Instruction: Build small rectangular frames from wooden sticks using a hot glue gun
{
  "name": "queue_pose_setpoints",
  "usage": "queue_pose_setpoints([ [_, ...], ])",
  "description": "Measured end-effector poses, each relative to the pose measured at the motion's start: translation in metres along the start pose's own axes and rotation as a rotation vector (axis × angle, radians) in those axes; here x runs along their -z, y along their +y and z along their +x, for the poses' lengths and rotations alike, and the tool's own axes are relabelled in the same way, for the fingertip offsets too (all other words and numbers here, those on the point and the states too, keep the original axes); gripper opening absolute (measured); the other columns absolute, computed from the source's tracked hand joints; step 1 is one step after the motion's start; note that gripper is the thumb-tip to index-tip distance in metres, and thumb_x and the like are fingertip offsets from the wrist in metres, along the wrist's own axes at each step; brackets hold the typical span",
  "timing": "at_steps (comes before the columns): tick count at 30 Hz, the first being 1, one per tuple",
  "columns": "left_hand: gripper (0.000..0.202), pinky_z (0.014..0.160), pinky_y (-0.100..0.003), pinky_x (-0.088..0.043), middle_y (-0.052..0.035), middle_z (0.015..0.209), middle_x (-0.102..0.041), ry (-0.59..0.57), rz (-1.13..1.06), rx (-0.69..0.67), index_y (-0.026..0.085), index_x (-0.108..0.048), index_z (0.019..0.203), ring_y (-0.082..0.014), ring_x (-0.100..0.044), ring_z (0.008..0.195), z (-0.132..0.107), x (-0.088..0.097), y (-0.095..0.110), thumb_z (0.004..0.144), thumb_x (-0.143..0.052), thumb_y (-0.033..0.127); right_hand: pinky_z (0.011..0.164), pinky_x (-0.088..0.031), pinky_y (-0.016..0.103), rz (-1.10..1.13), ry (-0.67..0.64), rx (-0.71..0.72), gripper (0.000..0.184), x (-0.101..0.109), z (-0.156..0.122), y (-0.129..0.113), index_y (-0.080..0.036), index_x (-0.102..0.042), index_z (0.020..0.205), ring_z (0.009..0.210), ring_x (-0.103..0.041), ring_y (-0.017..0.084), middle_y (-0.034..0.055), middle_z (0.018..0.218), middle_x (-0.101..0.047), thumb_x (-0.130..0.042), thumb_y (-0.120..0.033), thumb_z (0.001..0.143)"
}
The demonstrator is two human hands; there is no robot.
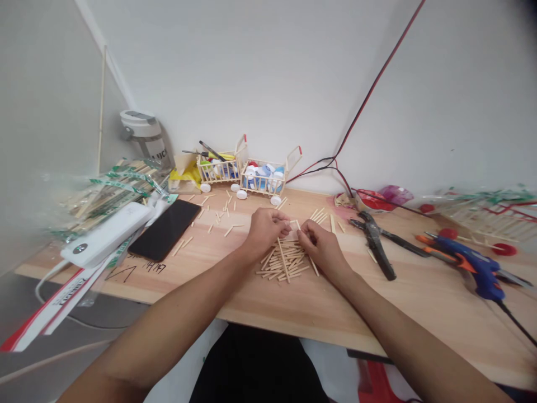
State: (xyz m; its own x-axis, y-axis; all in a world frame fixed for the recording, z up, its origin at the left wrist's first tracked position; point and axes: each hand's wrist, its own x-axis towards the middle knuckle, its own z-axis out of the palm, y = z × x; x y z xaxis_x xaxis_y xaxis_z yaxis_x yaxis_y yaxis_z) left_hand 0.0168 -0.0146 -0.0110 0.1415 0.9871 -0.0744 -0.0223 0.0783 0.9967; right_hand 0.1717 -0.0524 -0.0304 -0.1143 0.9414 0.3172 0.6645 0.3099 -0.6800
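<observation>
My left hand (pixel 266 228) and my right hand (pixel 321 246) meet over a loose pile of short wooden sticks (pixel 285 263) on the wooden table (pixel 319 302). Both hands are closed in a pinch. Between their fingertips runs one short stick (pixel 294 222). More single sticks (pixel 218 221) lie scattered behind and to the left of the pile.
Two small stick-built carts (pixel 247 170) filled with bottle caps stand at the back. A black phone (pixel 165 229) and a white power bank (pixel 107 238) lie left. Black pliers (pixel 375 240) and a blue glue gun (pixel 476 266) lie right. Red and black wires (pixel 361 112) run up the wall.
</observation>
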Motion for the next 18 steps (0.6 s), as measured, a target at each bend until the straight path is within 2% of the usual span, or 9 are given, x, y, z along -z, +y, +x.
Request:
queue_pose_setpoints([
  [18, 0.011, 0.052, -0.02, -0.051, -0.0027, 0.057, -0.065, 0.0, 0.005, 0.008, 0.008, -0.065, 0.07, -0.0091, -0.06, 0.05, -0.0011, -0.0006, 0.0006, 0.072, -0.059, -0.001, 0.051, -0.027, 0.024, -0.004, 0.004, 0.001, 0.019, -0.0001, 0.0002, -0.0005, -0.022, -0.044, 0.069, 0.053, -0.039, 0.012, -0.0048, 0.055, -0.043, -0.047, -0.032, 0.085],
])
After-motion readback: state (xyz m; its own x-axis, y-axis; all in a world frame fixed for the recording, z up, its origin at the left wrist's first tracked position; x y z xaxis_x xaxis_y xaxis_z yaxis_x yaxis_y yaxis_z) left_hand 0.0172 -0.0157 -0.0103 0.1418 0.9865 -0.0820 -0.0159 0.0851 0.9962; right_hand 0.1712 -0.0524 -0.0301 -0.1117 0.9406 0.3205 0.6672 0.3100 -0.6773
